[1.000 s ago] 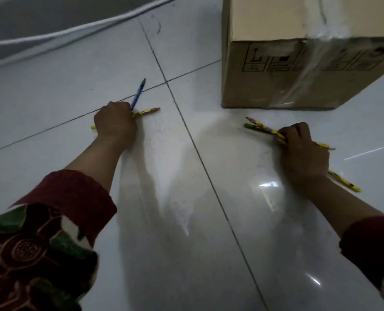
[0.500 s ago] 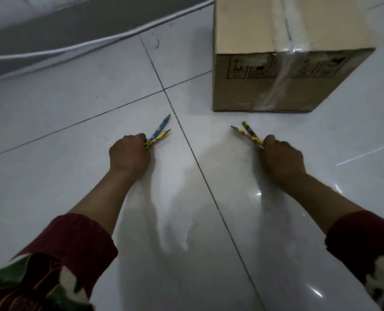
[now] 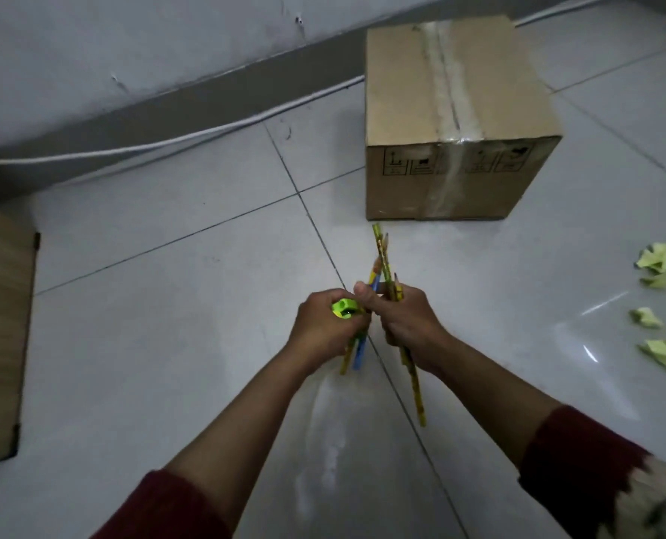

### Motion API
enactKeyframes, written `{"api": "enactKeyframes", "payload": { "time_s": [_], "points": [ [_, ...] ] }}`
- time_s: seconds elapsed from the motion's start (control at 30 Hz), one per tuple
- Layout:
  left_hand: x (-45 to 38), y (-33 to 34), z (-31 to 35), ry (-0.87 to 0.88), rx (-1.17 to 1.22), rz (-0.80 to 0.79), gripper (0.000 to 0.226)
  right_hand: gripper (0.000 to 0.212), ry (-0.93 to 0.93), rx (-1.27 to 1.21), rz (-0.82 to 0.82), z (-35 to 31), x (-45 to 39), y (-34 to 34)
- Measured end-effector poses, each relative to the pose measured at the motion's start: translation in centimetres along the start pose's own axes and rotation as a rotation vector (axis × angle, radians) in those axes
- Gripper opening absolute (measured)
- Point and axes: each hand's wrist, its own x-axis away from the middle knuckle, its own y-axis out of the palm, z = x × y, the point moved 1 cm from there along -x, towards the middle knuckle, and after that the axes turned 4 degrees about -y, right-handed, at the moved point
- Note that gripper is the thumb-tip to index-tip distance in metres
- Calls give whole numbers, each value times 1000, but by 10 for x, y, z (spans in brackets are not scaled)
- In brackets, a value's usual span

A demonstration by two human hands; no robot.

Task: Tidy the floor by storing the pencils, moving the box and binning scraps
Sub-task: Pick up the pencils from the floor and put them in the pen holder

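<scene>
Holding, in left hand (image 3: 325, 328): blue pencil (image 3: 360, 354) and yellow pencil (image 3: 346, 359), fingers curled round both, plus bright green sharpener (image 3: 345, 308) tucked against the knuckles. Grasping, in right hand (image 3: 409, 324): bunch of yellow-green pencils (image 3: 383, 262), fingers wrapped round them, tips fanning upward toward the box, one long pencil (image 3: 415, 387) trailing down below the wrist. Meeting above the tiled floor (image 3: 168, 344), both hands touching at the thumbs, raised off the tiles. Sitting beyond the hands on the floor: cardboard box (image 3: 455, 122), taped shut along the top, printed handling symbols on the near face, close to the wall (image 3: 129, 52). Lying at far right on the tiles: crumpled yellow paper scraps (image 3: 660, 266), several pieces, well apart from the hands. Running along the base of the wall: white cable (image 3: 168, 143). Showing at left edge: wooden panel (image 3: 0, 336) with dark corner fittings. Covering both forearms near the lower edge: dark red sleeves (image 3: 572, 461).
</scene>
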Motion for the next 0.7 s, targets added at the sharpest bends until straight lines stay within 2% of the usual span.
{"api": "enactKeyframes", "payload": {
  "time_s": [0.1, 0.3, 0.4, 0.53, 0.7],
  "points": [
    [12, 1, 8, -5, 61, -64, 5, 31, -81, -4, -6, -1, 6, 7],
    [24, -1, 4, -98, 137, -63, 11, 38, -129, 118, 102, 7, 9, 16],
    [26, -1, -3, -131, 145, 5, 3, 35, -121, 303, 172, 13, 7, 10],
    [23, -10, -18, -200, 139, 102, 5, 35, -94, 661, 185, 21, 0, -14],
    [11, -18, -27, -213, 104, 144, 7, 38, -80, 821, 135, 15, -16, -31]
  ]
}}
